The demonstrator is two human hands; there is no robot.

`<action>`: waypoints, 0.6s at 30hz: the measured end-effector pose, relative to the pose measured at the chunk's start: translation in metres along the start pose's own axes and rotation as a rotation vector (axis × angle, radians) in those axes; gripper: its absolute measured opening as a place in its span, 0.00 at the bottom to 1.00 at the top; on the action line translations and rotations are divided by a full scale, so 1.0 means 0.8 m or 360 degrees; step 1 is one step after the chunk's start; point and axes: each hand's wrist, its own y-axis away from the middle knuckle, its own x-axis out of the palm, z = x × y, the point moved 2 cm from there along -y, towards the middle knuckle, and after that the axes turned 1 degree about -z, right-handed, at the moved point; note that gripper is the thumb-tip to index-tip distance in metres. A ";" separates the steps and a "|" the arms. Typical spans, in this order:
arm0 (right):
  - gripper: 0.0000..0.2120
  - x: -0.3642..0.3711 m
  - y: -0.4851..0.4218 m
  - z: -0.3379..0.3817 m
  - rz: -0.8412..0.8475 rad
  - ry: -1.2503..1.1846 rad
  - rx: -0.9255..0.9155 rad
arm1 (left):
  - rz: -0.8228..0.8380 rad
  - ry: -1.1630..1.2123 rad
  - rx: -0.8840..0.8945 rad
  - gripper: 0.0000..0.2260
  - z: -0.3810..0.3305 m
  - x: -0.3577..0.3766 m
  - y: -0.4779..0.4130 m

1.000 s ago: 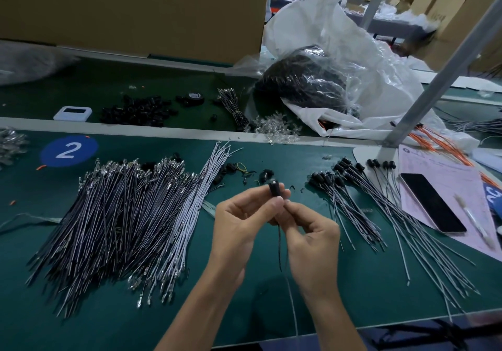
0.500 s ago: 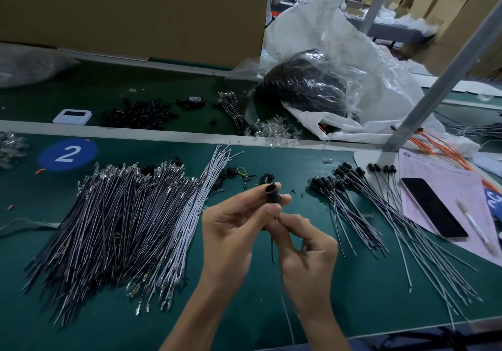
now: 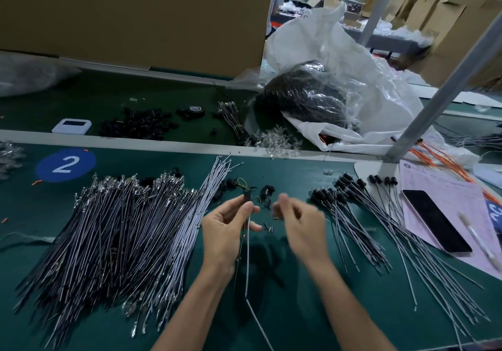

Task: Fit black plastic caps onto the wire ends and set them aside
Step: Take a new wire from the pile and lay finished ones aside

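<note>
My left hand [image 3: 226, 231] pinches a black plastic cap [image 3: 247, 198] with a thin wire [image 3: 247, 263] hanging from it toward me. My right hand [image 3: 300, 221] is blurred just right of it, apart from the cap, fingers loosely curled and holding nothing I can see. A large pile of uncapped wires [image 3: 119, 236] lies to the left. Capped wires [image 3: 361, 215] lie fanned out to the right. A few loose black caps [image 3: 267, 191] sit on the green mat beyond my hands.
A phone [image 3: 436, 220] lies on a pink paper [image 3: 445, 187] at the right, beside a grey post [image 3: 423, 111]. Beyond the white strip are a heap of black caps [image 3: 135, 125], a white device [image 3: 72, 126] and a plastic bag of black parts [image 3: 307, 98].
My right hand has let go of the wire and cap and pulled away to the right. The left hand keeps the capped wire, now hanging free.
</note>
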 end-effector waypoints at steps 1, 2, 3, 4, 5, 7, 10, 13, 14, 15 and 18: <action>0.13 -0.003 -0.028 -0.005 -0.0052 0.0126 -0.0047 | 0.0007 0.0019 -0.0019 0.07 0.002 -0.001 -0.002; 0.09 -0.003 -0.058 -0.008 -0.0086 0.0254 -0.0087 | 0.0016 0.0036 -0.0029 0.08 0.003 -0.001 -0.002; 0.07 -0.002 -0.088 -0.011 -0.0078 0.0372 -0.0102 | 0.0029 0.0049 -0.0023 0.08 0.004 -0.002 -0.002; 0.08 0.003 -0.116 -0.014 -0.0036 0.0484 -0.0096 | 0.0042 0.0057 -0.0011 0.07 0.005 -0.003 -0.001; 0.11 0.009 -0.141 -0.017 0.0029 0.0586 -0.0089 | 0.0051 0.0064 0.0000 0.07 0.005 -0.004 0.000; 0.18 0.024 -0.180 -0.018 0.0202 0.0764 -0.0105 | 0.0057 0.0085 0.0009 0.06 0.004 -0.005 0.000; 0.29 0.045 -0.210 -0.017 0.0491 0.1087 -0.0215 | 0.0073 0.0067 0.0025 0.07 0.004 -0.004 0.000; 0.24 0.056 -0.215 -0.025 0.0572 0.1420 -0.0391 | 0.0084 0.0070 0.0031 0.08 0.005 -0.004 -0.002; 0.21 0.056 -0.215 -0.029 0.0531 0.1432 -0.0412 | 0.0086 0.0081 0.0027 0.08 0.005 -0.005 -0.002; 0.19 0.055 -0.214 -0.033 0.0486 0.1436 -0.0430 | 0.0087 0.0085 0.0023 0.07 0.006 -0.005 -0.003; 0.15 0.048 -0.212 -0.036 0.0446 0.1513 -0.0488 | 0.0093 0.0091 0.0023 0.07 0.006 -0.006 -0.005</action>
